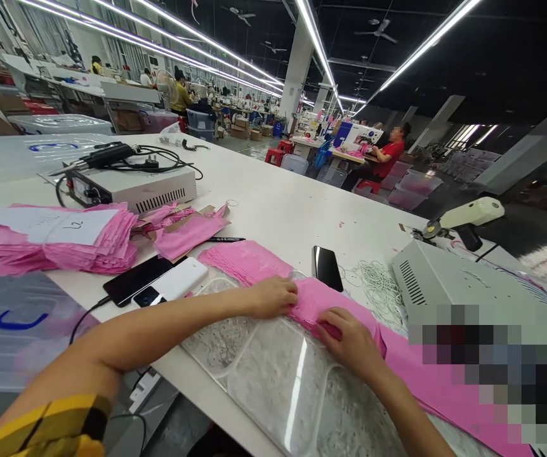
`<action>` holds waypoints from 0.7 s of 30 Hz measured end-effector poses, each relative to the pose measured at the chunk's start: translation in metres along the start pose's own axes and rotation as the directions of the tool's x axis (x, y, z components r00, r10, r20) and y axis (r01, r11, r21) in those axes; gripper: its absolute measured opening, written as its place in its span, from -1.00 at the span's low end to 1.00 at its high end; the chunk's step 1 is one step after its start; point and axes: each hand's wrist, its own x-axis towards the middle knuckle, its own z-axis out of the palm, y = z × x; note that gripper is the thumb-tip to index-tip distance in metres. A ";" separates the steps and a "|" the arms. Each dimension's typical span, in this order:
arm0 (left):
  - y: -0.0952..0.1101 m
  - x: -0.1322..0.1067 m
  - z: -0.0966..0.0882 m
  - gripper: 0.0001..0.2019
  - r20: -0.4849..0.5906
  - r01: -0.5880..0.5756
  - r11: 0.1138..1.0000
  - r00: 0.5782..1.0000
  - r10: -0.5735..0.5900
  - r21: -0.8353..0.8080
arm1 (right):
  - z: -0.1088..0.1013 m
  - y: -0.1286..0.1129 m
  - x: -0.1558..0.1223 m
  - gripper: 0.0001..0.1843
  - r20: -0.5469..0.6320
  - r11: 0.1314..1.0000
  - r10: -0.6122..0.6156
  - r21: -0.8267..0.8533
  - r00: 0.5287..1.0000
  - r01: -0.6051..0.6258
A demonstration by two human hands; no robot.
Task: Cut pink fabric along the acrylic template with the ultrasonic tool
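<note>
Apparently unfinished, the pink fabric (320, 294) lies beneath the left hand (276, 297) and right hand (347, 336), set apart, grip unclear; left of it, a labelled bundle (85, 252) looks done.

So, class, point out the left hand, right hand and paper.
Left hand (274, 297): head view, back of hand.
Right hand (353, 339): head view, back of hand.
Paper (54, 223): head view, near its middle.

You are using two hands, one left hand (276, 297) and one right hand (347, 336). On your table (273, 197), two dark phones (328, 268) (131, 284), one white device (178, 279), one pen (228, 239), one labelled pink bundle (64, 251) and one cord tangle (381, 289) are lying; two vented boxes (154, 190) (464, 285) are standing.
</note>
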 end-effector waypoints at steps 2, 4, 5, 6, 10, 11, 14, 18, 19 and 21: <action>-0.003 0.004 0.001 -0.90 0.012 0.010 1.000 1.000 -0.010 0.010 | 0.001 0.001 0.002 -0.76 0.007 1.000 0.017 0.025 1.000 -0.017; -0.006 0.004 -0.002 -0.87 0.023 0.021 1.000 1.000 -0.022 0.015 | 0.000 0.002 0.003 -0.73 0.016 0.997 0.032 0.065 0.999 -0.033; -0.007 0.003 -0.004 -0.87 0.029 0.027 0.999 0.999 -0.028 0.016 | -0.002 0.002 0.004 -0.72 0.020 0.995 0.039 0.087 0.999 -0.040; -0.007 0.003 -0.006 -0.86 0.034 0.035 0.999 0.999 -0.035 0.019 | -0.003 0.003 0.005 -0.71 0.024 0.993 0.045 0.108 0.999 -0.048; 0.001 0.004 -0.008 -0.89 0.041 0.082 0.995 0.996 -0.084 0.055 | -0.005 0.006 0.008 -0.68 0.021 0.984 0.076 0.163 0.997 -0.079; 0.005 0.006 -0.007 -0.91 0.033 0.099 0.992 0.994 -0.102 0.072 | -0.005 0.007 0.009 -0.68 0.018 0.982 0.081 0.169 0.997 -0.082; 0.020 0.014 0.001 -0.72 -0.004 0.155 0.979 0.988 -0.156 0.135 | -0.004 0.008 0.011 -0.67 0.004 0.982 0.074 0.174 0.997 -0.074; 0.030 0.024 0.012 -0.80 -0.027 0.202 0.958 0.979 -0.201 0.201 | -0.005 0.008 0.010 -0.66 -0.032 0.986 0.045 0.162 0.998 -0.039; 0.029 0.024 0.013 -0.88 -0.033 0.216 0.953 0.976 -0.214 0.211 | -0.005 0.008 0.008 -0.67 -0.043 0.987 0.036 0.156 0.998 -0.029; 0.023 0.021 0.012 -0.94 -0.054 0.252 0.942 0.968 -0.246 0.221 | -0.005 0.008 0.006 -0.70 -0.066 0.990 0.016 0.139 0.998 -0.007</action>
